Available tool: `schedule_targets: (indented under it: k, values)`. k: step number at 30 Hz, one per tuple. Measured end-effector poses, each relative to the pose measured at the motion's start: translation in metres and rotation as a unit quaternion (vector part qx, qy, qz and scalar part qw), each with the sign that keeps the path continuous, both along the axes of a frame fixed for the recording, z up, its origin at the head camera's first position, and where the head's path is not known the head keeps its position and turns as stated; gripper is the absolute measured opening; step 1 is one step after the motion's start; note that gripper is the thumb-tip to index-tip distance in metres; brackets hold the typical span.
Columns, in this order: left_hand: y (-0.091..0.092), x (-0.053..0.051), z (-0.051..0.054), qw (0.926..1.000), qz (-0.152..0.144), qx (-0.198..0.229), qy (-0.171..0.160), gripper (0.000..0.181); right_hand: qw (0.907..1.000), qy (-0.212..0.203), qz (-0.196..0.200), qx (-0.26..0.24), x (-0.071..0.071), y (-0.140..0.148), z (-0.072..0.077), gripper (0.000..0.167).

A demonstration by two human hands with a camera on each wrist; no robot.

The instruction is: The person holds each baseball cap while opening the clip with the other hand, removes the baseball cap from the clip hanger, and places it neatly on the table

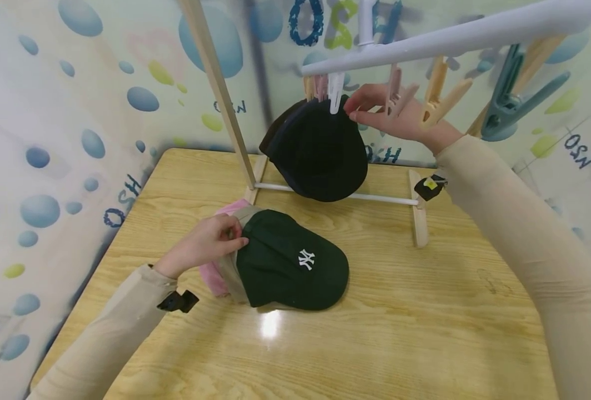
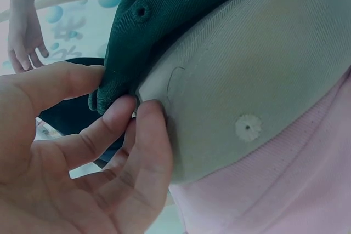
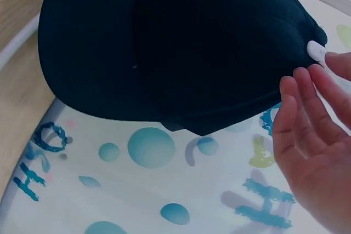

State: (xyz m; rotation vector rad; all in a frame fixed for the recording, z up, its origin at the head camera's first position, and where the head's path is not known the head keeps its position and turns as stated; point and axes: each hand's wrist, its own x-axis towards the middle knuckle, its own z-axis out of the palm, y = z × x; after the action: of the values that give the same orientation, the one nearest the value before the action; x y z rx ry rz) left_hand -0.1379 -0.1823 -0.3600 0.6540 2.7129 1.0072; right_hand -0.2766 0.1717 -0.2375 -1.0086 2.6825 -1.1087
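While the left hand [image 1: 205, 245] pinches the green cap [image 1: 275, 264] on the desk [image 1: 400, 339], the right hand [image 1: 407, 125] touches the hung black cap [image 1: 320, 155], grip unclear. Green cap probably light, soft; best pinched at back edge.

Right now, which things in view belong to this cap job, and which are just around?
Seemingly in the job: green cap, beige cap, pink cap, hanging black cap, white clip, rack.

Just around: table, patterned wall, black wrist device.
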Motion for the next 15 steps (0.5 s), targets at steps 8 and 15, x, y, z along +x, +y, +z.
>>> schedule_targets:
  k: [8, 15]
  values:
    - [-0.001, -0.002, -0.001, 1.0000, -0.002, -0.002, -0.005, 0.016, 0.9971, 0.073, -0.020, 0.004, -0.004, -0.017, 0.012, 0.029]
    - [0.001, -0.007, 0.003, 0.9997, -0.012, 0.020, -0.001, 0.010, 0.9817, 0.075, 0.074, -0.159, -0.033, -0.032, -0.003, 0.026]
